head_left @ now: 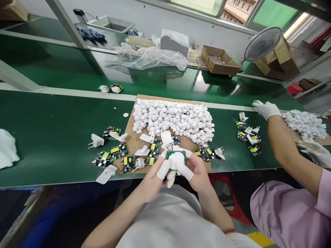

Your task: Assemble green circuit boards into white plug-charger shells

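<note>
My left hand [157, 172] and my right hand [198, 169], with white finger cots on several fingers, both grip a green circuit board [184, 155] near the bench edge. A rounded white piece [176, 159] covers much of the board's face, under my right thumb. Thin wires run from the board to a white plug housing [167, 138] just beyond my fingertips. Behind my hands, a heap of small white pieces [173, 117] lies on a cardboard sheet [131, 144]. Circuit boards with yellow-wrapped parts [106, 156] and white plug housings [106, 174] lie left and right of my hands.
At the right, a co-worker's gloved hands [267, 110] are near another white heap [305, 124] and more boards [254, 150]. Across the bench [64, 120] stand an open carton [219, 60], a fan [262, 44] and crumpled plastic film [152, 57]. White cloth [7, 148] lies far left.
</note>
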Demonstrator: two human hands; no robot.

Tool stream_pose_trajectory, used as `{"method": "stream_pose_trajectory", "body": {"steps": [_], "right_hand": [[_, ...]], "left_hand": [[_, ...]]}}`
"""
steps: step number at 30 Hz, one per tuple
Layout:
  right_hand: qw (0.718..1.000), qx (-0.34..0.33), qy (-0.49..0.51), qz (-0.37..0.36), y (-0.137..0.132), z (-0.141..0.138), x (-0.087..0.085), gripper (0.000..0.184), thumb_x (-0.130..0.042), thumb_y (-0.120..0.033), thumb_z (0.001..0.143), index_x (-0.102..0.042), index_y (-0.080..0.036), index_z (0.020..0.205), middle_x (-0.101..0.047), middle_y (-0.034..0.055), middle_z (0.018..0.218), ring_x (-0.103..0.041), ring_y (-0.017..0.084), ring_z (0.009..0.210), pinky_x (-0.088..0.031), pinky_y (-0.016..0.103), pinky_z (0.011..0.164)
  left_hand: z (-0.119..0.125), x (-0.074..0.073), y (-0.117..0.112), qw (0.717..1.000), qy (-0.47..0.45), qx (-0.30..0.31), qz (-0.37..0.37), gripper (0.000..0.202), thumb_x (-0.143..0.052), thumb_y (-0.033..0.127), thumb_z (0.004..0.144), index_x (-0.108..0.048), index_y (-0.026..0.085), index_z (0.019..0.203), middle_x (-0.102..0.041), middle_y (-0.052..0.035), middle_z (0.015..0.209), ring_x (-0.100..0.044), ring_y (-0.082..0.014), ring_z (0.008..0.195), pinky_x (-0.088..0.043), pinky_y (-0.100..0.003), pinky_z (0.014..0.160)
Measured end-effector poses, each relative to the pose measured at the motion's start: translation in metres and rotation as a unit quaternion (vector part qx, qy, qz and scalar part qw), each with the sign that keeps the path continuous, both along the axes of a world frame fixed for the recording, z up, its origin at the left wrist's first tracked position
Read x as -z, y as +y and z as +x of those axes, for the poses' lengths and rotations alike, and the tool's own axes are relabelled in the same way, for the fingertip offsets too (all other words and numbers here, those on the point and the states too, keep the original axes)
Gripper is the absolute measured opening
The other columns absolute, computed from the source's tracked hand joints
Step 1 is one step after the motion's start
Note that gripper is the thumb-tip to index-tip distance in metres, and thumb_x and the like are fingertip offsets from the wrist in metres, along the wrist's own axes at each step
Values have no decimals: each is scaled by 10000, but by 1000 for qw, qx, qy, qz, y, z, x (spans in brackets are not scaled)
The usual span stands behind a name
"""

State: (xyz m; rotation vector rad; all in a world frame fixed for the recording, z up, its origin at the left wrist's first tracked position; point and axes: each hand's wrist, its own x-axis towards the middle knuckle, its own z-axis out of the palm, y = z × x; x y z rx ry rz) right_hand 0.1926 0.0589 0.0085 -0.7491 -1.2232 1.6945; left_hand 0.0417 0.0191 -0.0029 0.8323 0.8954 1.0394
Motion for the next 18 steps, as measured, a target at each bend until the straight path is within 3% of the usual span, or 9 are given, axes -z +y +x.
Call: {"method": "stream_pose_trajectory", "body": {"steps": [5, 10, 13, 18], "right_hand": [[998, 61, 9, -6, -6, -1, 7, 340, -872, -452, 897, -827, -247, 1164, -801, 48, 931, -586, 114, 615, -556, 225, 578], [996, 86, -24, -25, -13, -7, 12, 449, -824, -623, 890, -850, -223, 1091, -775, 38, 806, -573, 128, 568, -553, 249, 539], [991, 114, -62, -35, -14, -13, 13, 458, -805, -656, 885, -861, -209, 965, -772, 49, 760, -645, 166, 598, -608, 295, 578], [987, 149, -57, -11, -11, -20, 14, 383, -848, -627, 855, -873, -246, 886, -803, 59, 765, -741, 215, 651, -677, 368, 679]], "left_hand": [[-7, -4, 5, 995, 39, 86, 26, 696, -569, 675, 1031, -422, 172, 1490, -461, 111, 589, -351, -105, 505, -324, -243, 509], [-18, 5, -2, 992, 66, 104, 26, 660, -525, 609, 1077, -398, 173, 1556, -514, 81, 647, -406, -117, 547, -368, -252, 537], [-16, 10, -8, 995, 66, 68, 20, 627, -511, 605, 1083, -452, 175, 1536, -537, 63, 672, -459, -126, 579, -395, -254, 553], [-7, 12, -8, 990, 125, -54, 29, 632, -517, 663, 1056, -582, 169, 1444, -508, 64, 612, -419, -126, 537, -394, -259, 527]]}}
